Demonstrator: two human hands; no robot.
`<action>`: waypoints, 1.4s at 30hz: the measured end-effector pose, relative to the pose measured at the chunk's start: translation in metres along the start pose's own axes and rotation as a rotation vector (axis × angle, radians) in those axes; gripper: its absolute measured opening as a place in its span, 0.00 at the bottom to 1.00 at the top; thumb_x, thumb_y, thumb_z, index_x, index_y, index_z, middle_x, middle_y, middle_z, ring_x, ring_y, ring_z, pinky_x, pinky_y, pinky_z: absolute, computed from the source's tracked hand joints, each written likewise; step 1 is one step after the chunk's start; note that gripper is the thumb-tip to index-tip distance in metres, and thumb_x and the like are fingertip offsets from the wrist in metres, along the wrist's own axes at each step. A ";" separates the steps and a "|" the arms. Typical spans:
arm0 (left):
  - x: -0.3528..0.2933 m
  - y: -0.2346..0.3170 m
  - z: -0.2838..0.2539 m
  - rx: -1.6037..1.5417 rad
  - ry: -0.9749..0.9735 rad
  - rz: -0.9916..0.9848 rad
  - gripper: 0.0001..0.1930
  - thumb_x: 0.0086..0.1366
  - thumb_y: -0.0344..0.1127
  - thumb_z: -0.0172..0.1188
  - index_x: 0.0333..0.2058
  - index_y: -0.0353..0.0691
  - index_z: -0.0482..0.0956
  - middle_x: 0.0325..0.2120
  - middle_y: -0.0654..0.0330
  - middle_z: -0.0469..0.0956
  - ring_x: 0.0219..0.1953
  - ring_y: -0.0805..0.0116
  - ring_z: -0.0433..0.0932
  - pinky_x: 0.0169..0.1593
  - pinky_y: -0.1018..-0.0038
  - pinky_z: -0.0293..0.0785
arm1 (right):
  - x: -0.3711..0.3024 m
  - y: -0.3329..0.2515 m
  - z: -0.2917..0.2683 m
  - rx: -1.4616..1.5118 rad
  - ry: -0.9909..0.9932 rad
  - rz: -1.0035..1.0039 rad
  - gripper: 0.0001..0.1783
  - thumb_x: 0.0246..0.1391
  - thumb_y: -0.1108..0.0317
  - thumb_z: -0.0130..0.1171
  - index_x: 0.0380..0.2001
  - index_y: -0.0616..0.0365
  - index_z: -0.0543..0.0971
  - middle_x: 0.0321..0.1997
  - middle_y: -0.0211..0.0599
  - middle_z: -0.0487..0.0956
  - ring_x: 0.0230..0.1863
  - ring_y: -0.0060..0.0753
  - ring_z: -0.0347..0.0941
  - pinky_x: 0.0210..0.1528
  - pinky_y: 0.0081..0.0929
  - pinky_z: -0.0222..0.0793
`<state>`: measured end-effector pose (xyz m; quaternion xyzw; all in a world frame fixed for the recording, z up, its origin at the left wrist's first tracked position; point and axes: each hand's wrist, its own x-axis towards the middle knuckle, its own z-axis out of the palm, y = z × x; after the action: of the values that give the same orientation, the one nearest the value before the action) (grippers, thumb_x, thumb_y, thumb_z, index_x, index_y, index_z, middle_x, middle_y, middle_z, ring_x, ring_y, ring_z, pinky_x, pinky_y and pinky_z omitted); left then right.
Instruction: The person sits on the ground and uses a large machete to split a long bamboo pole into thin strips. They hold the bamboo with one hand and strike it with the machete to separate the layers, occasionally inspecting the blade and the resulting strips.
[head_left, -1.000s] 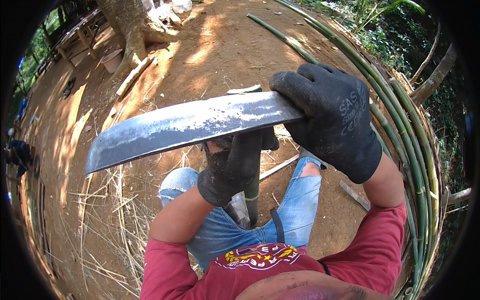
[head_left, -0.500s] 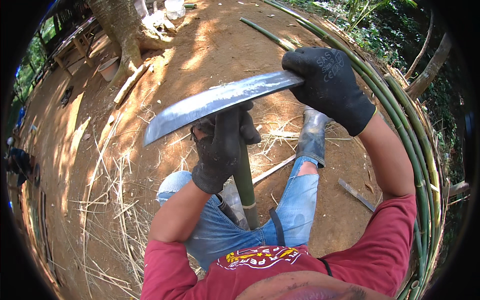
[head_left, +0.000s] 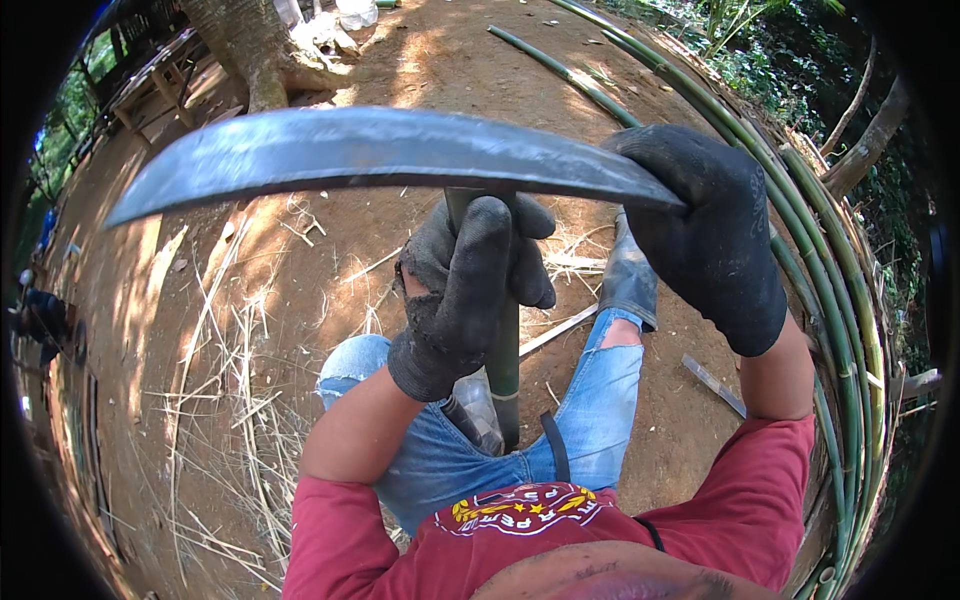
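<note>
My right hand (head_left: 715, 235), in a black glove, grips the handle of a long curved steel blade (head_left: 380, 150) that lies crosswise, its tip pointing left. The blade rests on the top end of an upright green bamboo stalk (head_left: 505, 355). My left hand (head_left: 470, 285), in a worn black glove, is wrapped around that stalk just under the blade. The stalk stands between my knees, in front of my blue jeans (head_left: 590, 420) and red shirt.
Long green bamboo poles (head_left: 830, 280) curve along the right side. Dry bamboo strips and shavings (head_left: 225, 400) litter the dirt ground at left. A tree trunk (head_left: 250, 50) stands at the top left, with a wooden bench (head_left: 150, 85) beside it. A small flat strip (head_left: 712, 382) lies near my right leg.
The blade has come much closer to the camera and now sits level on the stalk's top. Both hands rose with it, keeping their grips.
</note>
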<state>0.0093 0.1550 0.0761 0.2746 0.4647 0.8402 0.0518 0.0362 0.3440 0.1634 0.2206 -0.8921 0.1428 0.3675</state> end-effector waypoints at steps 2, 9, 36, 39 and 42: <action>-0.001 -0.013 -0.008 -0.068 -0.064 0.067 0.23 0.72 0.51 0.45 0.41 0.33 0.73 0.23 0.54 0.73 0.20 0.64 0.72 0.26 0.64 0.74 | 0.003 -0.008 0.003 -0.086 -0.030 -0.091 0.09 0.43 0.64 0.66 0.28 0.51 0.79 0.23 0.38 0.76 0.26 0.43 0.77 0.28 0.39 0.71; -0.007 -0.017 -0.016 -0.004 -0.105 0.090 0.24 0.71 0.55 0.46 0.41 0.35 0.73 0.24 0.53 0.72 0.23 0.59 0.72 0.28 0.60 0.73 | 0.009 -0.022 0.013 -0.233 -0.095 -0.212 0.13 0.37 0.61 0.67 0.27 0.47 0.74 0.23 0.32 0.71 0.26 0.40 0.74 0.26 0.39 0.67; -0.009 -0.027 -0.020 -0.184 -0.148 0.040 0.29 0.69 0.62 0.40 0.45 0.40 0.71 0.26 0.53 0.73 0.22 0.57 0.71 0.25 0.57 0.70 | 0.006 -0.035 0.009 -0.244 -0.170 -0.123 0.19 0.32 0.71 0.67 0.34 0.50 0.78 0.25 0.36 0.73 0.29 0.45 0.75 0.29 0.39 0.69; -0.010 -0.027 -0.020 -0.188 -0.128 0.040 0.26 0.69 0.58 0.42 0.45 0.39 0.72 0.27 0.54 0.74 0.24 0.59 0.72 0.27 0.58 0.70 | 0.006 -0.038 0.008 -0.265 -0.172 -0.119 0.19 0.32 0.71 0.66 0.34 0.50 0.78 0.25 0.36 0.73 0.29 0.45 0.75 0.29 0.39 0.69; -0.011 -0.026 -0.021 -0.189 -0.140 0.045 0.22 0.69 0.53 0.44 0.46 0.39 0.72 0.29 0.56 0.74 0.27 0.60 0.73 0.32 0.60 0.71 | 0.006 -0.039 0.008 -0.279 -0.183 -0.117 0.18 0.32 0.70 0.66 0.33 0.50 0.77 0.25 0.37 0.72 0.29 0.45 0.74 0.29 0.39 0.68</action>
<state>0.0033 0.1503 0.0421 0.3370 0.3725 0.8599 0.0910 0.0470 0.3056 0.1659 0.2309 -0.9187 -0.0245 0.3196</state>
